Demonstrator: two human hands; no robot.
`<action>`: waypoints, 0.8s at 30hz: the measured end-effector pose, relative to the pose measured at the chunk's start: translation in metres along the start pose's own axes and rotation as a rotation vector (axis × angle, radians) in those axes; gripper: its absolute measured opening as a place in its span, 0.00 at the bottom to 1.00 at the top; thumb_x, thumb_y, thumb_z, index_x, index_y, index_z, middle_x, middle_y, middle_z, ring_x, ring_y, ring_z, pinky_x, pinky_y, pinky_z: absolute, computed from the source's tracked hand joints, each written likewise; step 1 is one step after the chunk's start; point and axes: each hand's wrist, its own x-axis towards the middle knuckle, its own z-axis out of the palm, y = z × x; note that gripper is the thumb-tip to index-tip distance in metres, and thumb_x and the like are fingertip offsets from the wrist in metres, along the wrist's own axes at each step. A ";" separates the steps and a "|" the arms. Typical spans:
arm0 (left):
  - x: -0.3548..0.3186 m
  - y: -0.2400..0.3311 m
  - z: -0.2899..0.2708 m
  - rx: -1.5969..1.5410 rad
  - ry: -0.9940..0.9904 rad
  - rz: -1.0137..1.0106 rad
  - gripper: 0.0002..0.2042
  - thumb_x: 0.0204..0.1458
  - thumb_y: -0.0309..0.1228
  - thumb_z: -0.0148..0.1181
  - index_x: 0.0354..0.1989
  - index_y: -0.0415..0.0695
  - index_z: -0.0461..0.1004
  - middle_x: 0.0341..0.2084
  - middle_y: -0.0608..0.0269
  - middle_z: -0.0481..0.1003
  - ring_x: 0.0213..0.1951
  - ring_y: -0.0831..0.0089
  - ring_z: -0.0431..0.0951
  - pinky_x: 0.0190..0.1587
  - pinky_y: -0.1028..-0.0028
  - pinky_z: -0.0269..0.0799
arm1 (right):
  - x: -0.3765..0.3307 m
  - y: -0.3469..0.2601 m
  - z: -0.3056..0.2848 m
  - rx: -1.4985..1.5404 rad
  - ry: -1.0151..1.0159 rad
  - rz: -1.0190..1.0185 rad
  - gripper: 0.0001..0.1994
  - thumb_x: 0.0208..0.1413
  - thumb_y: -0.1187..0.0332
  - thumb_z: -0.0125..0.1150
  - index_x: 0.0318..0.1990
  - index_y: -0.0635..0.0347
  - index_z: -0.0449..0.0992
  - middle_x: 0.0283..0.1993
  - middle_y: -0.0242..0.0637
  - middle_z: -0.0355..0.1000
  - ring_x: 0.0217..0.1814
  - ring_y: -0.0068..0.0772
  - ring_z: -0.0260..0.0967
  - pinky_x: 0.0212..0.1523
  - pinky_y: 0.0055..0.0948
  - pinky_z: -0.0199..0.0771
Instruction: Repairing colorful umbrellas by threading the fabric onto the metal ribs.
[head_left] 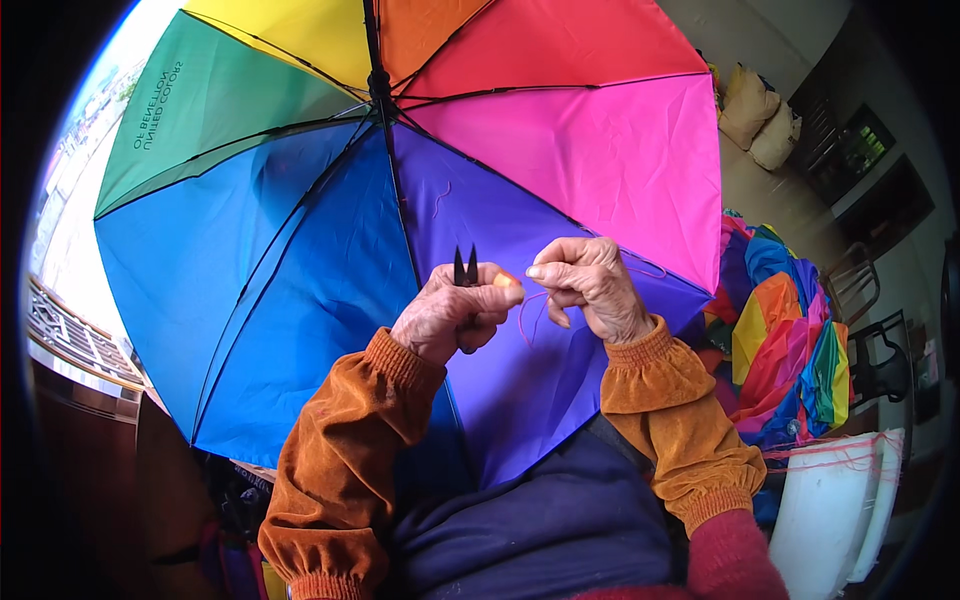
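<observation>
An open umbrella [490, 210] with rainbow-coloured panels spreads before me, its underside and dark ribs showing. My left hand [437, 318] is closed on small black thread snips [465, 268], whose two blades point up, slightly apart. Its thumb and forefinger are pressed together, with something orange at the fingertip. Close beside it, my right hand [598, 288] pinches a fine pink thread [526, 322] that loops below the fingers; its exact ends are hard to make out. Both hands are in front of the purple panel. Another bit of thread [440, 197] lies higher on that panel.
To the right lies a heap of multicoloured umbrella cloth [785, 330]. Below it, pink threads hang over a white board-like object [830, 510]. Chairs [878, 350] stand at the far right, and beige sacks [760, 115] farther back. A railing [80, 335] shows at left.
</observation>
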 end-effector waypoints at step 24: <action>0.022 -0.024 0.002 0.662 0.316 0.725 0.02 0.43 0.20 0.60 0.24 0.37 0.74 0.15 0.74 0.68 0.24 0.85 0.69 0.27 0.84 0.63 | 0.003 0.003 0.006 -0.182 0.050 -0.073 0.06 0.48 0.74 0.56 0.25 0.67 0.72 0.15 0.28 0.60 0.12 0.14 0.53 0.13 0.18 0.60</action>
